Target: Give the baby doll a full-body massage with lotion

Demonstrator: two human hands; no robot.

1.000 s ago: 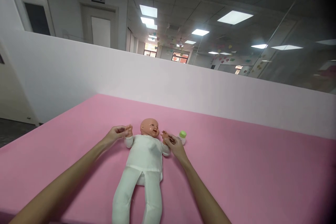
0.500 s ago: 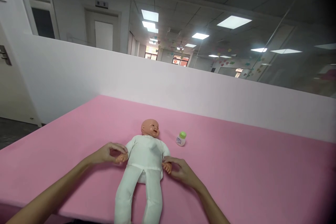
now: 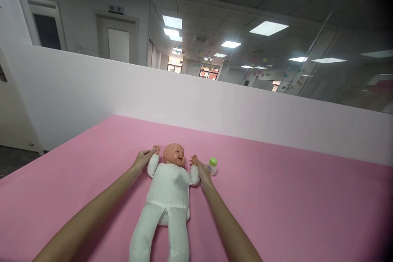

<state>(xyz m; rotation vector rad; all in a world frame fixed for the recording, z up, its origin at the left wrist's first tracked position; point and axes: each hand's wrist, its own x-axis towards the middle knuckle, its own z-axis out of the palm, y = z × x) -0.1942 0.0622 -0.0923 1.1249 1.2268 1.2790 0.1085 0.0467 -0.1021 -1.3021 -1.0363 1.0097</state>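
A baby doll (image 3: 170, 188) with a white cloth body lies on its back on the pink padded table (image 3: 276, 204), its head toward the far wall. Both of its arms are bent upward beside its head. My left hand (image 3: 143, 159) is closed on the doll's hand at the left of the head. On the other side, my right hand (image 3: 202, 170) grips the doll's other hand and wrist. Just right of my right hand stands a small clear jar (image 3: 213, 166) with a green lid, partly covered by my fingers.
A low white wall (image 3: 215, 106) runs along the table's far edge, with a large glass pane above it. To the left is a door (image 3: 15, 110), beyond the table's left edge.
Both my hands have moved up and away from me, raising the doll's arms from beside its body to beside its head. The camera view has shifted slightly.
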